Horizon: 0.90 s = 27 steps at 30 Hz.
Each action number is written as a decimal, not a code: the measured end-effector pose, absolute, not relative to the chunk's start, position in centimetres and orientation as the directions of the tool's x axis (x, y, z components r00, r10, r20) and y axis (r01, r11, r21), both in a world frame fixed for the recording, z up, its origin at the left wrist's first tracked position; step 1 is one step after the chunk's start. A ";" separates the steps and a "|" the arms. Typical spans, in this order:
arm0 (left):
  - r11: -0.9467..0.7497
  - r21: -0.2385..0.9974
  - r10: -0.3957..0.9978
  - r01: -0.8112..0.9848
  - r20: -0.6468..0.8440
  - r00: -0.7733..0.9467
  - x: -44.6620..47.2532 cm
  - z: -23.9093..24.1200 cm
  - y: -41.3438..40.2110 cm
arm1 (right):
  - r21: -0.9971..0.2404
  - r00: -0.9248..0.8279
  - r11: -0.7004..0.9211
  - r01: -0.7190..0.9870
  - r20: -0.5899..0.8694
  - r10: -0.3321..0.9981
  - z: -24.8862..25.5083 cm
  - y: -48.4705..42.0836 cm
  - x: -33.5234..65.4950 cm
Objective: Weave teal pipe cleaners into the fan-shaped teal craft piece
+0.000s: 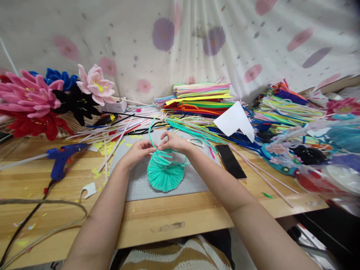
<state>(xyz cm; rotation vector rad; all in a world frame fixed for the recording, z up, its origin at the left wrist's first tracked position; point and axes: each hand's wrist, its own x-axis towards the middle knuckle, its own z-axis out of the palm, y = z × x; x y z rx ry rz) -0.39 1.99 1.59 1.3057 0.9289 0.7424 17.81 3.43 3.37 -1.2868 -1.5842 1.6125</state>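
Head view: left hand [140,151] and right hand [173,141], both nearly closed, are pinching a turquoise stem [151,134] at the far edge of the pleated disc [165,177], above the grey mat [137,190], right of the glue gun [62,159].

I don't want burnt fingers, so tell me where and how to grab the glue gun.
Probably by the handle, with the left hand, once free, from the near side: the gun lies on its side, handle toward you, nozzle pointing right, away from that approach. Mind the cord at the handle's foot.
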 end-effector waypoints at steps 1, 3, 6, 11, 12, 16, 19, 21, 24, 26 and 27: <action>0.150 0.987 0.882 0.055 -0.159 0.443 -0.2 1.7 2.0 | -0.958 -0.399 -0.171 0.229 -0.253 0.881 3.3 3.5 17.8; 0.164 0.985 0.899 0.057 -0.173 0.402 0.1 2.0 2.1 | -0.968 -0.387 -0.160 0.194 -0.226 0.894 3.3 3.5 17.8; 0.180 0.982 0.921 0.065 -0.191 0.339 0.6 2.5 2.0 | -0.985 -0.383 -0.100 0.138 -0.146 0.912 3.4 3.6 17.7; 0.214 0.972 0.934 0.097 -0.232 0.272 1.2 3.3 1.8 | -0.973 -0.349 0.093 0.210 0.014 0.937 3.3 3.5 17.5; 0.220 0.969 0.936 0.111 -0.242 0.255 1.4 3.5 1.8 | -0.957 -0.336 0.143 0.254 0.051 0.941 3.4 3.4 17.5; 0.255 0.954 0.947 0.159 -0.279 0.159 2.0 3.9 1.7 | -0.859 -0.290 0.277 0.430 0.159 0.944 3.8 2.6 17.4; 0.269 0.947 0.943 0.174 -0.296 0.150 2.2 4.2 1.6 | -0.828 -0.276 0.290 0.481 0.171 0.946 4.2 2.2 17.5; 0.269 0.948 0.941 0.171 -0.297 0.162 2.2 4.3 1.6 | -0.849 -0.282 0.251 0.465 0.127 0.951 4.2 2.2 17.7; 0.239 0.957 0.954 0.162 -0.263 0.144 2.3 4.3 1.6 | -0.910 -0.356 0.125 0.396 -0.026 0.934 4.3 2.4 18.2; 0.211 0.961 0.963 0.177 -0.236 0.133 2.3 4.3 1.6 | -0.919 -0.440 0.069 0.389 -0.120 0.890 4.4 2.5 18.5; 0.200 0.961 0.963 0.191 -0.229 0.144 2.2 4.2 1.7 | -0.910 -0.465 0.058 0.411 -0.154 0.872 4.4 2.5 18.5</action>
